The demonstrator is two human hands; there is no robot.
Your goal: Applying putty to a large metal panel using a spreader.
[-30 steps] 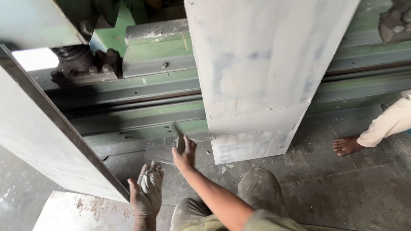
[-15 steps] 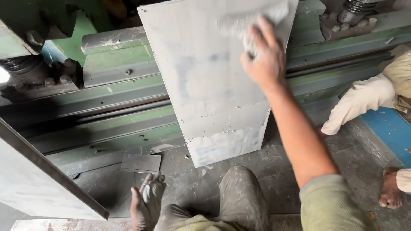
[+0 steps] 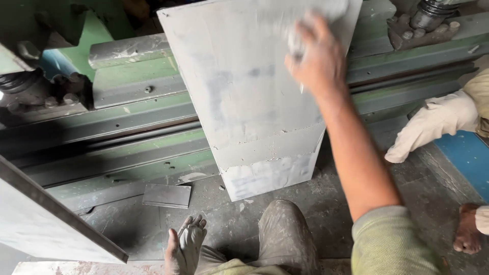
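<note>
Down low, one bare foot (image 3: 184, 245) and a knee (image 3: 285, 229) on the floor; one small plate (image 3: 167, 195) lies beside. The right hand (image 3: 317, 58) has climbed from low down to the upper part of the grey sheet (image 3: 244, 97) — fingers curled on a rag (image 3: 298, 43), wiping now. That sheet leans on the green machine (image 3: 127, 132) — a second sheet (image 3: 46, 219) stands left. Left hand unseen.

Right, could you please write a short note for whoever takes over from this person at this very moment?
Left hand: not in view.
Right hand: raised, pressing a pale, blurred cloth against the top of the grey sheet; grip unclear.
Sheet leans on the green machine, bottom edge on the floor; a small plate lies on the floor beside it.
Done: cannot tell; smears show mid-sheet.
Left: the hand is at the top only; the rest lies below it.
</note>
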